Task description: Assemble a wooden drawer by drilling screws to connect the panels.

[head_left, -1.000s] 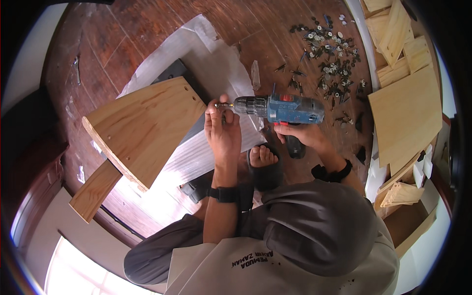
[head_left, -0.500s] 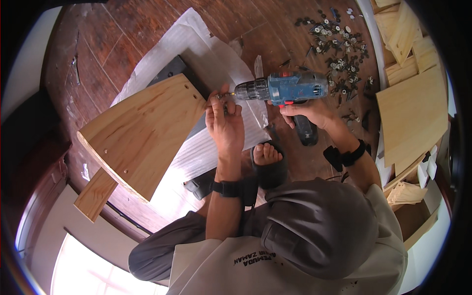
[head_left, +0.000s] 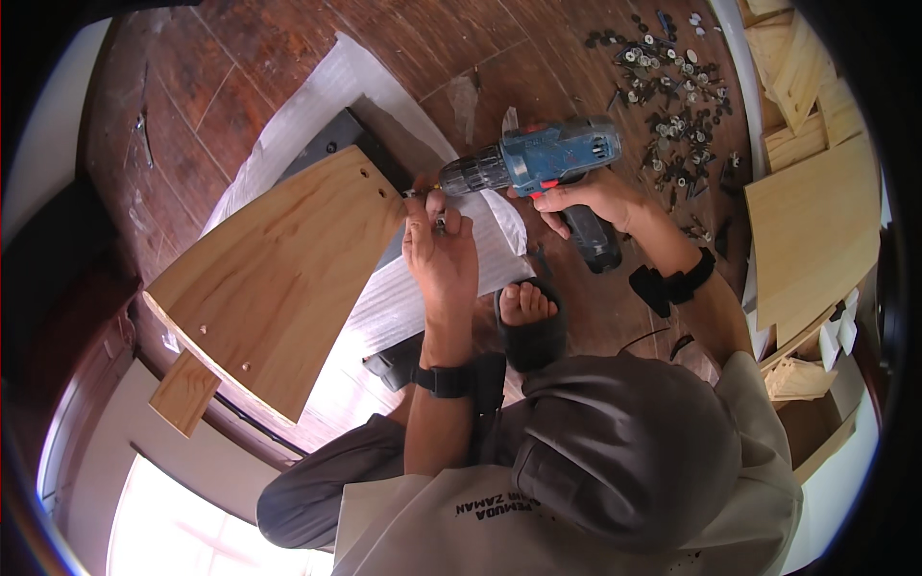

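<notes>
My right hand (head_left: pixel 600 200) grips the handle of a blue and black cordless drill (head_left: pixel 562 158), its index finger by the red trigger. The drill lies level, with its chuck and bit pointing left at my left fingertips. My left hand (head_left: pixel 442 245) is turned palm up, its fingers curled and pinched beside the panel's right corner. Small metal fittings (head_left: pixel 440 221) show between those fingers, too small to name exactly. A light wooden panel (head_left: pixel 274 278) with several holes slants at the left, over a dark grey board (head_left: pixel 331 139). Whether the bit touches a screw cannot be made out.
White foam sheet (head_left: pixel 336 72) lies under the boards on the brown plank floor. Scattered screws and fittings (head_left: pixel 672 125) cover the floor at the far right. Wooden boards (head_left: pixel 816 230) are stacked along the right side. A narrow wooden piece (head_left: pixel 182 394) sticks out below the panel.
The drill and my right hand have moved a little left, bringing the bit closer to the panel's corner. The panel's left end has shifted toward me, covering more of the narrow wooden piece.
</notes>
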`<state>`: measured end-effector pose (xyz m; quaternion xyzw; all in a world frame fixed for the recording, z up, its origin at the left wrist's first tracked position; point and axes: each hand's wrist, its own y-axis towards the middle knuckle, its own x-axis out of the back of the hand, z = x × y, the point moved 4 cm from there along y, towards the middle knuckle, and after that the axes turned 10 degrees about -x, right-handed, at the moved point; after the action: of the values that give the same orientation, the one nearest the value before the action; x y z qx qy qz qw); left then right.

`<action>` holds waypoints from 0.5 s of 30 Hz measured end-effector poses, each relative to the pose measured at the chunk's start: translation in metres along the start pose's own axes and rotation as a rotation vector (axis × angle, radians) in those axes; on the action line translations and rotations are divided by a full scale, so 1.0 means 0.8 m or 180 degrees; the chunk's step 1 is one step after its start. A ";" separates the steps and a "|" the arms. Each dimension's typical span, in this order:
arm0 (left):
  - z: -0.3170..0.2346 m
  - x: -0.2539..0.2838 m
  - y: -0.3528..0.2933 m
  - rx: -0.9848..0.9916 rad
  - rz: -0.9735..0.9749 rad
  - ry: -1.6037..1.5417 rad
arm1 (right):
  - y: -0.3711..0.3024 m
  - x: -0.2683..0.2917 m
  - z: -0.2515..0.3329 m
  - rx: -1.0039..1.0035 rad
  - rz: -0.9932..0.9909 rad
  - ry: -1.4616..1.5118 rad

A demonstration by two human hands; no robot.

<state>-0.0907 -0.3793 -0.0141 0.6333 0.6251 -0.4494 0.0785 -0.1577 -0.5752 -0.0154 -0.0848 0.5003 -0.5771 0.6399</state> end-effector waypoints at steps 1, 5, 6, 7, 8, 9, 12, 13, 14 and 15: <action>-0.006 -0.001 -0.004 -0.0009 0.0000 0.0016 | 0.005 -0.004 0.003 -0.0045 0.0099 0.0023; -0.036 0.039 -0.032 0.0333 -0.0414 0.2014 | 0.014 -0.005 0.013 -0.0016 0.0066 0.0156; -0.050 0.040 -0.029 0.0399 -0.0384 0.2685 | 0.018 -0.001 0.013 -0.0011 0.0058 0.0166; -0.058 0.039 -0.022 0.0410 -0.0372 0.2691 | 0.024 0.003 0.012 -0.0073 0.0115 0.0127; -0.077 0.010 -0.012 0.0343 -0.0129 0.4533 | 0.029 0.003 0.011 -0.0138 0.0194 0.0086; -0.086 -0.009 -0.004 0.0245 0.0158 0.6371 | 0.030 0.001 0.014 -0.0114 0.0202 0.0122; -0.086 -0.028 0.013 -0.1733 0.1000 0.6519 | 0.041 0.003 0.004 -0.0057 0.0347 0.0190; -0.087 -0.030 0.019 -0.2311 0.1353 0.6344 | 0.044 0.003 0.004 -0.0048 0.0361 0.0199; -0.086 -0.026 0.023 -0.2306 0.1366 0.6359 | 0.045 0.003 0.003 -0.0102 0.0368 0.0134; -0.087 -0.022 0.025 -0.2334 0.1345 0.6154 | 0.047 0.003 0.003 -0.0157 0.0376 0.0069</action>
<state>-0.0374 -0.3502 0.0292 0.7556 0.3962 0.4859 -0.1898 -0.1319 -0.5662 -0.0412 -0.0647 0.5253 -0.5268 0.6651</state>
